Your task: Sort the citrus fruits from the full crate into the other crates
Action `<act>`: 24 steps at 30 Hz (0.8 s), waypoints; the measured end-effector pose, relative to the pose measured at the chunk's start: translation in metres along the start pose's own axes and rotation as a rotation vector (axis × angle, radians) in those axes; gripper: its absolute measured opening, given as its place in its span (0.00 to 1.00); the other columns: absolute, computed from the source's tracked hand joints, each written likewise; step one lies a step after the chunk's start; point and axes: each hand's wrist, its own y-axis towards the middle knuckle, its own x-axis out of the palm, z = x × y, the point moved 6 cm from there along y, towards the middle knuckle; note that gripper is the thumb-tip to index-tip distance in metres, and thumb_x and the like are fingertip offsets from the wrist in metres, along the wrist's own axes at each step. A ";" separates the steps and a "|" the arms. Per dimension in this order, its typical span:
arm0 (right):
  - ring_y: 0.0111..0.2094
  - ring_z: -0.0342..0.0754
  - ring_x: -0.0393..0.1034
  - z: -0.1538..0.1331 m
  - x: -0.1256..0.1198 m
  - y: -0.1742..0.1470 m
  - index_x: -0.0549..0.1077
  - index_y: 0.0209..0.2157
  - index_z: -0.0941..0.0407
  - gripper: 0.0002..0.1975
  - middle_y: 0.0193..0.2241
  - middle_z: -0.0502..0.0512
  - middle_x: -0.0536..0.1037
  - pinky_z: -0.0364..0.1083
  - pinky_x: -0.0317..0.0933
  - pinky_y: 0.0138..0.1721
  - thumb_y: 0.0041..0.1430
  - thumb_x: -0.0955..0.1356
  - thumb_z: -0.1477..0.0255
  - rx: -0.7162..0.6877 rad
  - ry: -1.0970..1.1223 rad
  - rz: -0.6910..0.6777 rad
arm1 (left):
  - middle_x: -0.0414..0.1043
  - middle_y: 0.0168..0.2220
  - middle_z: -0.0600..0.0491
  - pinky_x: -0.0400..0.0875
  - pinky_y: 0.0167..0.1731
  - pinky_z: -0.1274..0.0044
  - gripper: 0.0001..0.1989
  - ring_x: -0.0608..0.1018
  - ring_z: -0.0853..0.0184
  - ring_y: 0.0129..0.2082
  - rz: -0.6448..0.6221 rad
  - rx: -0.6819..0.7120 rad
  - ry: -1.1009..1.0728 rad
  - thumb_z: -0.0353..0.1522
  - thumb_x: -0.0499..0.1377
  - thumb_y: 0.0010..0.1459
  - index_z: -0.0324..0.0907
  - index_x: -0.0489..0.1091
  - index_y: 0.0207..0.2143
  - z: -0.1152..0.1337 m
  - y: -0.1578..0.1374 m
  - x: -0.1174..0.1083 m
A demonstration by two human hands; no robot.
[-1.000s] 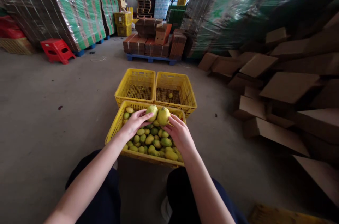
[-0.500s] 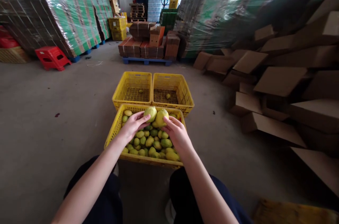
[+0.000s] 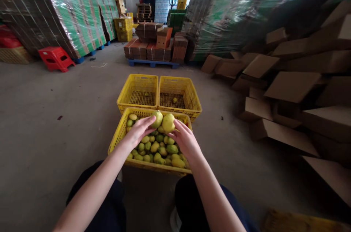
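Over a yellow plastic crate [image 3: 115,137] of green and yellow lemons, my left hand [image 3: 139,129] grips a greenish lemon [image 3: 157,119] between thumb and fingers. Close beside it, my right hand [image 3: 186,137] holds a yellower lemon [image 3: 168,123] at its fingertips. The two lemons are side by side above the pile. More lemons [image 3: 155,147] fill the crate below my wrists. Parts of the pile are hidden by my hands.
Two more yellow crates [image 3: 122,93] [image 3: 195,95] stand just beyond, each with a lemon on its bottom. Flattened cartons lie on a blue pallet [image 3: 153,64] further off. Cardboard boxes [image 3: 292,86] are heaped at right, and a red stool [image 3: 56,58] stands at left.
The lemon in my right hand has turned a little, and the fingers of that hand have loosened and shifted around it. My left hand keeps its lemon, nearly in place.
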 end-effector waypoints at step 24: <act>0.37 0.51 0.76 0.003 0.003 0.003 0.80 0.37 0.53 0.20 0.34 0.53 0.83 0.50 0.70 0.44 0.40 0.77 0.60 0.058 0.080 -0.074 | 0.80 0.38 0.45 0.75 0.48 0.68 0.08 0.81 0.61 0.41 0.106 -0.049 -0.082 0.31 0.59 0.62 0.37 0.78 0.36 0.000 0.003 -0.013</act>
